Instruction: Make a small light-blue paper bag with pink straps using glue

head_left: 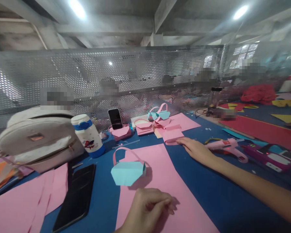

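My left hand (151, 207) hovers at the front over a large pink paper sheet (157, 161), fingers curled and thumb against them, with nothing visible in it. Just beyond it, on that sheet, stands a small light-blue paper bag (128, 173) with a pink strip handle. My right hand (195, 149) reaches forward, its fingertips closed at the right edge of a folded pink paper piece (173, 137). Behind that piece lie more pink paper (184, 121), two pink paper bags, one of them here (144, 127), and another light-blue paper bag (163, 115).
To the left are a backpack (38, 139), a bottle (88, 136), a black phone (76, 197) and pink sheets (21, 200). On the right lie a pink glue gun (226, 147) and a purple device (269, 158). A perforated metal screen (140, 71) stands behind.
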The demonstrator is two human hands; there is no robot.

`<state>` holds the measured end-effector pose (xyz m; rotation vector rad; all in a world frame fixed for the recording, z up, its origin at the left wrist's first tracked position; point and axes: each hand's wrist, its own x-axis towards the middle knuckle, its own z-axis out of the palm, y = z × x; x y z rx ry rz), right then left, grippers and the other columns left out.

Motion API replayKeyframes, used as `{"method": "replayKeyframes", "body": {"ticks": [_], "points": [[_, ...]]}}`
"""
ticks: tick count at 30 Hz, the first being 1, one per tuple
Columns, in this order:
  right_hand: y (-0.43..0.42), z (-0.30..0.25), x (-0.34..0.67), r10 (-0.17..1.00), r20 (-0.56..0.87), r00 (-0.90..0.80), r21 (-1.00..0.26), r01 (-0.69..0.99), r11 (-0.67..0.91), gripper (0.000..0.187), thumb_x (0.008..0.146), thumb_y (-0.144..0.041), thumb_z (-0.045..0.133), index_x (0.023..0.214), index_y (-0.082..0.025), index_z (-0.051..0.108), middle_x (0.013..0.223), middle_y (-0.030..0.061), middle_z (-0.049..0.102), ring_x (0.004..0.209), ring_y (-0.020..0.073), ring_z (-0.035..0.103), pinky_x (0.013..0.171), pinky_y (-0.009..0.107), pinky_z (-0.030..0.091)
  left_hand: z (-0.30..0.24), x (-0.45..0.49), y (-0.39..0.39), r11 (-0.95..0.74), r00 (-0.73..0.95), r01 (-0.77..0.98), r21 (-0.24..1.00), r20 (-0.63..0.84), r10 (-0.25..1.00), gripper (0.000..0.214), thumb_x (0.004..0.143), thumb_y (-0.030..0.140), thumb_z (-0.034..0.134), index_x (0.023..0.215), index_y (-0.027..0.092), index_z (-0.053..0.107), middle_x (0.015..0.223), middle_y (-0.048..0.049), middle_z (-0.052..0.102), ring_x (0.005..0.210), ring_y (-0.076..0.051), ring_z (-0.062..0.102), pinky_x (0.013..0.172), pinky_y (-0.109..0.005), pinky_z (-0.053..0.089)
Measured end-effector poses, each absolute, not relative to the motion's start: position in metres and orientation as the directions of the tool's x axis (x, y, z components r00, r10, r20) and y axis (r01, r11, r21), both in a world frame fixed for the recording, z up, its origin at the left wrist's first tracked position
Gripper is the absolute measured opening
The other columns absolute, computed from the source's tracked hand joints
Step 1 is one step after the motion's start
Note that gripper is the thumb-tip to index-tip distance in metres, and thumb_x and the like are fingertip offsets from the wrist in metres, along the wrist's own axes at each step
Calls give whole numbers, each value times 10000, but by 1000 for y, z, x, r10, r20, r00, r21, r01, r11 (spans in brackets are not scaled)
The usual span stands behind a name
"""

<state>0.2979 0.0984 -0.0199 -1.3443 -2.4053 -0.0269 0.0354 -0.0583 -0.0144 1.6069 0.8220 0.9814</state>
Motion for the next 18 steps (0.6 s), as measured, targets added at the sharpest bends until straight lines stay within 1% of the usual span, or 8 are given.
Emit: {"method": "replayKeyframes", "body": {"ticks": [2, 4, 6, 10, 15, 18], "points": [[94, -19, 297, 798, 349, -492, -171, 804, 570, 396, 907, -55, 390, 1191, -187, 630, 1261, 101, 638, 1094, 214, 641, 934, 343, 511, -17, 35, -58, -217, 431, 11, 976, 191, 882, 313, 947, 298, 558, 846, 141, 809, 816, -131, 772, 777, -221, 727, 708, -279, 553], [90, -19, 296, 784, 350, -513, -165, 790, 591, 345, 926, -78, 401, 1120, -192, 662, 1197, 88, 652, 1049, 202, 646, 921, 330, 514, -17, 35, -58, -201, 421, 17, 979, 176, 890, 312, 946, 299, 560, 847, 139, 809, 805, -133, 772, 739, -211, 724, 687, -275, 549], [87, -19, 295, 773, 343, -534, -148, 782, 605, 300, 926, -102, 440, 1065, -186, 692, 1119, 90, 668, 1025, 221, 637, 916, 353, 512, -15, 36, -57, -186, 403, 39, 982, 155, 902, 303, 938, 294, 574, 832, 137, 811, 792, -134, 774, 698, -198, 717, 650, -261, 540], [82, -19, 293, 752, 327, -572, -102, 770, 630, 312, 893, -83, 485, 1078, -180, 717, 1024, 105, 666, 1008, 264, 599, 899, 405, 500, -10, 39, -56, -197, 378, 59, 979, 160, 912, 289, 922, 277, 593, 791, 141, 812, 746, -125, 771, 689, -192, 707, 646, -255, 529], [74, -13, 293, 722, 308, -619, -82, 739, 669, 389, 839, -7, 483, 1072, -195, 732, 1001, 94, 663, 945, 242, 603, 844, 378, 497, -11, 44, -60, -120, 329, -86, 989, 142, 934, 284, 897, 265, 622, 716, 137, 800, 703, -108, 747, 661, -180, 670, 655, -268, 524], [70, -11, 293, 712, 306, -632, -86, 727, 681, 367, 847, -25, 497, 1047, -214, 741, 1001, 84, 679, 941, 238, 617, 813, 364, 500, -15, 45, -62, -73, 333, -143, 987, 118, 936, 259, 893, 256, 627, 748, 134, 804, 714, -105, 736, 697, -193, 669, 699, -296, 529]]}}
